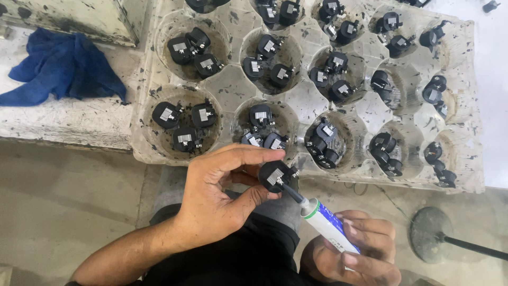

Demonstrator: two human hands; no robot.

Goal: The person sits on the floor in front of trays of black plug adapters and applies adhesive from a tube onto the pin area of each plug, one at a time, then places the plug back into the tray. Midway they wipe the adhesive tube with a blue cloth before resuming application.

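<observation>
My left hand (222, 196) pinches a small black round part (275, 175) with a metal clip on top, held just below the tray's front edge. My right hand (353, 249) grips a white tube with a blue label (328, 221). The tube's dark nozzle touches the underside of the black part. A clear plastic tray (230, 87) with round wells lies beyond my hands, and each well holds two or three black parts of the same kind (185, 124).
A blue cloth (58, 66) lies on the stained white bench at the left. A dark round base with a rod (431, 233) stands on the concrete floor at the right. My dark trousers fill the bottom middle.
</observation>
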